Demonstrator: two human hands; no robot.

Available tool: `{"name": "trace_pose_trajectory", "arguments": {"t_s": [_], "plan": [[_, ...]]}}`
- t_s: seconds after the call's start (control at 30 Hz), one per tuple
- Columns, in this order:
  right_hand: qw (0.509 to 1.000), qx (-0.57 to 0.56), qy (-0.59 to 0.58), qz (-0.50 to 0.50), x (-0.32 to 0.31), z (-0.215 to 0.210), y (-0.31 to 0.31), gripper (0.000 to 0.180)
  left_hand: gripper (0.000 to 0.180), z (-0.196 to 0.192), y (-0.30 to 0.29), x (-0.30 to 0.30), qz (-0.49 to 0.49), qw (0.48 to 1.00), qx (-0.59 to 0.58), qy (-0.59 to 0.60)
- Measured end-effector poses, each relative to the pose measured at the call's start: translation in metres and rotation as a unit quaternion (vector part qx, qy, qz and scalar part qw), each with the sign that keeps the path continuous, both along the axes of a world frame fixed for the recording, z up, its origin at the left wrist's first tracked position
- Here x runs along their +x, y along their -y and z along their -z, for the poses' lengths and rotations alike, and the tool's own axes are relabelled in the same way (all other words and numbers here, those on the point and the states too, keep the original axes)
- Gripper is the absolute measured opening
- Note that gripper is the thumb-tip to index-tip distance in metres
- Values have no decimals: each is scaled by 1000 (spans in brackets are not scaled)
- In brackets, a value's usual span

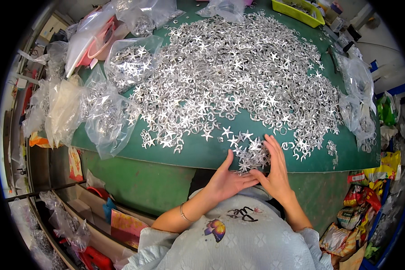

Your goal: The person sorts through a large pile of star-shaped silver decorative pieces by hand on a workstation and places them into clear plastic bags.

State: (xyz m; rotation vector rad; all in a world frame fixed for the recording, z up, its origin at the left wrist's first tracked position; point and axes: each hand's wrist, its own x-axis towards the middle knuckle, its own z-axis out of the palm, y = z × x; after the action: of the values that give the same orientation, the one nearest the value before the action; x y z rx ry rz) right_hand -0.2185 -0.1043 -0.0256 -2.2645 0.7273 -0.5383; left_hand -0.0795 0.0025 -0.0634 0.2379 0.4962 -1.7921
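At the near edge of the green tabletop lies a small heap of silvery star-shaped metal pieces (252,154). My left hand (229,181) is just below that edge, palm up, its thumb raised and its fingers stretched toward the right. Along the heap's right side stands my right hand (276,171), fingers extended upward and touching or very close to the pieces; its thumb reaches across to the left fingertips. Neither hand grips a piece that I can see. Beyond them spreads a big pile of silvery stars, rings and crescents (238,67).
Clear plastic bags of metal pieces (110,119) crowd the table's left side, with more plastic bags (357,99) at the right. A yellow-green tray (297,13) sits at the far right. Colourful packets (342,238) fill the lower right, and open drawers (85,204) the lower left.
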Motion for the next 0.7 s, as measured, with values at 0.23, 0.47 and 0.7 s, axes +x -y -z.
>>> {"name": "trace_pose_trajectory", "arguments": {"t_s": [0.23, 0.47, 0.7], "plan": [[997, -66, -19, -18, 11, 8, -3, 58, 69, -3, 2, -4, -3, 996, 5, 89], [995, -95, 6, -18, 7, 21, -28, 55, 69, 1, -1, -7, -39, 997, 5, 59], [976, -195, 92, 30, 17, 43, -40, 45, 55, 10, -1, -9, -30, 997, 35, 54]]}}
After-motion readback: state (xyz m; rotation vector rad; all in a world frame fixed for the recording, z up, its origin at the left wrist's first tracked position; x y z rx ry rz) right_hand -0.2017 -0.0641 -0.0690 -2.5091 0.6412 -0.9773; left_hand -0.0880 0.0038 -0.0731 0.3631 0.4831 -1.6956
